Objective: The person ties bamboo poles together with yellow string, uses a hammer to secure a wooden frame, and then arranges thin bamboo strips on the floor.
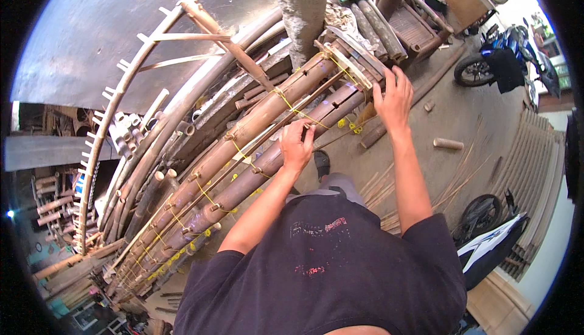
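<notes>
Both hands (296, 146) (393, 100) rest on lashed bamboo poles (255, 125) beside a pillar (302, 13).

— What lies around? A bare concrete floor (462, 122), daylit; a grey concrete pillar (301, 13) rising at the top.

— And the edges? Motorbikes (505, 61) parked at the right; stacked bamboo poles (55, 204) in the dim left.

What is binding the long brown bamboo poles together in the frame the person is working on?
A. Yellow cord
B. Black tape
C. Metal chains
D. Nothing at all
A: thin yellow cord loops in knots around the long brown bamboo poles at intervals, and the person's left hand rests on the poles right beside one such tie, while the right hand touches the frame's end.
</notes>
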Action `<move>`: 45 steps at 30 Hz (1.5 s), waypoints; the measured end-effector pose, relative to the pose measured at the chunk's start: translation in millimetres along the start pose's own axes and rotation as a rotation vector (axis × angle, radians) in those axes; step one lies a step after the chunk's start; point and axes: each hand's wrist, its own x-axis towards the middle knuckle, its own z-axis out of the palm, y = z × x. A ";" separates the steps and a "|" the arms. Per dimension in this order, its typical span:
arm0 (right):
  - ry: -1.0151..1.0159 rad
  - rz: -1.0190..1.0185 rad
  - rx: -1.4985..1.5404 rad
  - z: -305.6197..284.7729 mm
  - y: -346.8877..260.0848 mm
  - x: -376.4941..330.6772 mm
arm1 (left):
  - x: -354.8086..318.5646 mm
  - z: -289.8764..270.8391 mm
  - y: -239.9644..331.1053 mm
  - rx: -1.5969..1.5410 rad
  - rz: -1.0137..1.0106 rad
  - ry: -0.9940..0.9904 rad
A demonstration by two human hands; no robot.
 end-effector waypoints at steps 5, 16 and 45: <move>-0.468 0.066 -0.231 21.3 47.6 16.7 | 4.0 -5.1 0.0 -0.045 0.025 -0.043; -0.483 0.174 0.559 -58.2 -39.3 -68.0 | 10.3 -11.7 2.6 -0.029 0.098 -0.012; -0.538 -0.081 0.250 -100.3 -106.5 -160.3 | -6.5 -2.6 -10.6 0.092 0.076 -0.075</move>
